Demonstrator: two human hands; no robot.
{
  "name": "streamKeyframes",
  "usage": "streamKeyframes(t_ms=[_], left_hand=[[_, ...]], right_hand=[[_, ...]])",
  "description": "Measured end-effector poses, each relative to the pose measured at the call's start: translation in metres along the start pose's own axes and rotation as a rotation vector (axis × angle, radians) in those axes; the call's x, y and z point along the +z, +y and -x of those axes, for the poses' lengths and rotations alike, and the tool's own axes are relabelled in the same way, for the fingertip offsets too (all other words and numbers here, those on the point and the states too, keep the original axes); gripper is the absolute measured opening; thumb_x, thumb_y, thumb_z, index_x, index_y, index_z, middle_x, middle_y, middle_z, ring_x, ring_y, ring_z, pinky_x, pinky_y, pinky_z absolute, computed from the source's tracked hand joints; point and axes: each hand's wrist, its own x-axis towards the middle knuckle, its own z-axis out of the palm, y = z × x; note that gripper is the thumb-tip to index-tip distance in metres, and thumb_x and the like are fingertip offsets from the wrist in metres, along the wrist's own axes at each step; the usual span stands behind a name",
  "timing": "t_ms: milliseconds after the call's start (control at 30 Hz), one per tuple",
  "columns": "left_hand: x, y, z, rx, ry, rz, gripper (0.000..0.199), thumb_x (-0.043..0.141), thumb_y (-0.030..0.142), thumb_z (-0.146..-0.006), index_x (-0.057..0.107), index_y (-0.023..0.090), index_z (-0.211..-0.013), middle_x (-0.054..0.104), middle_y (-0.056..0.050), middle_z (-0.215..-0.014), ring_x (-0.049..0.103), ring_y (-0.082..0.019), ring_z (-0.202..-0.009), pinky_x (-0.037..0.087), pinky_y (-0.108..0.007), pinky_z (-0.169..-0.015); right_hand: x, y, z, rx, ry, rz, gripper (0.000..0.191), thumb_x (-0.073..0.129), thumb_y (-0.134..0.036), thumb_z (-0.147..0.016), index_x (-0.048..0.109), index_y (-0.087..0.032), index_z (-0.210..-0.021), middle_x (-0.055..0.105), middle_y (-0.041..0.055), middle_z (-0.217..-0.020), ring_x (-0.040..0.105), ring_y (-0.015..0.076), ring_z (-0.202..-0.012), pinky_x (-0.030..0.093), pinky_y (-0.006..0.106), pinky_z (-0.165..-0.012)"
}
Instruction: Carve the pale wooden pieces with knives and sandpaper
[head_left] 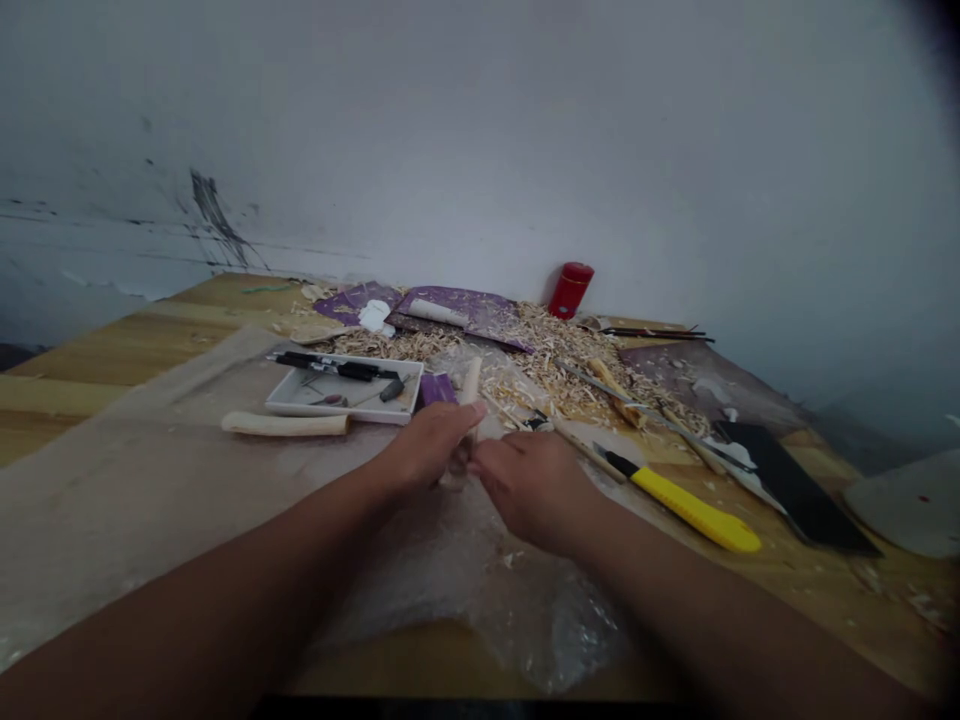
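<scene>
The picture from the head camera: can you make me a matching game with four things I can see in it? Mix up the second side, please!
Things
1. Cutter knife
2. Tray
3. Container near the wall
4. Left hand

Matches
A. Red all over its body
B. Holding a pale wooden piece
C. Has a yellow handle
D. White, with a black tool lying across it

Right pairs: 1-C, 2-D, 3-A, 4-B

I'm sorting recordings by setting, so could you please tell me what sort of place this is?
Probably a woodworking space: wood shavings lie heaped on a wooden table, along with a yellow-handled utility knife and a pale wooden piece.
</scene>
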Motion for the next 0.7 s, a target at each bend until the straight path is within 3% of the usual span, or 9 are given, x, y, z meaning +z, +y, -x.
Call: streamKeyframes(t_ms=[133, 300, 467, 633, 700], left_hand=[[0.0024, -0.0008, -0.0017, 0.004, 0.012, 0.006, 0.038, 0.034, 0.037, -0.079, 0.043, 0.016, -0.049, 0.042, 0.001, -0.049, 0.040, -0.010, -0.051, 0.033, -0.021, -0.051], [-0.0003, -0.0030, -0.0029, -0.044, -0.004, -0.018, 0.041, 0.034, 0.044, -0.078, 0.046, 0.016, -0.051, 0.041, 0.002, -0.044, 0.040, -0.010, -0.044, 0.033, -0.021, -0.047], [-0.0005, -0.0039, -0.0041, 0.017, -0.026, -0.012, 0.038, 0.035, 0.039, -0.078, 0.044, 0.016, -0.049, 0.045, 0.002, -0.048, 0.042, -0.011, -0.051, 0.035, -0.022, -0.054], [-0.0022, -0.0014, -0.0027, -0.069, -0.038, 0.038, 0.041, 0.033, 0.042, -0.078, 0.046, 0.016, -0.050, 0.042, 0.002, -0.040, 0.041, -0.011, -0.043, 0.033, -0.022, -0.046], [-0.0028, -0.0005, -0.0029, -0.079, -0.030, 0.054, 0.039, 0.036, 0.042, -0.077, 0.047, 0.017, -0.050, 0.044, 0.001, -0.042, 0.042, -0.012, -0.046, 0.034, -0.022, -0.048]], right_hand=[[-0.0026, 0.0014, -0.0016, 0.086, -0.026, 0.011, 0.023, 0.035, -0.024, -0.084, 0.056, -0.016, -0.081, 0.061, 0.0038, -0.066, 0.053, 0.0143, -0.060, 0.029, 0.027, -0.054], [-0.0044, -0.0046, -0.0007, 0.002, -0.044, -0.052, 0.019, 0.037, -0.021, -0.082, 0.055, -0.018, -0.078, 0.061, 0.0014, -0.066, 0.052, 0.0133, -0.059, 0.029, 0.027, -0.055], [-0.0043, 0.0010, -0.0018, 0.119, -0.049, -0.027, 0.024, 0.033, -0.025, -0.085, 0.055, -0.016, -0.082, 0.062, 0.0040, -0.069, 0.054, 0.0146, -0.061, 0.029, 0.027, -0.054], [-0.0024, -0.0021, -0.0014, -0.001, -0.035, -0.059, 0.020, 0.037, -0.023, -0.083, 0.055, -0.018, -0.078, 0.061, 0.0008, -0.065, 0.052, 0.0129, -0.058, 0.028, 0.026, -0.054], [-0.0019, -0.0005, -0.0015, 0.017, -0.027, -0.040, 0.020, 0.036, -0.023, -0.084, 0.055, -0.018, -0.079, 0.061, 0.0012, -0.066, 0.053, 0.0129, -0.059, 0.028, 0.026, -0.054]])
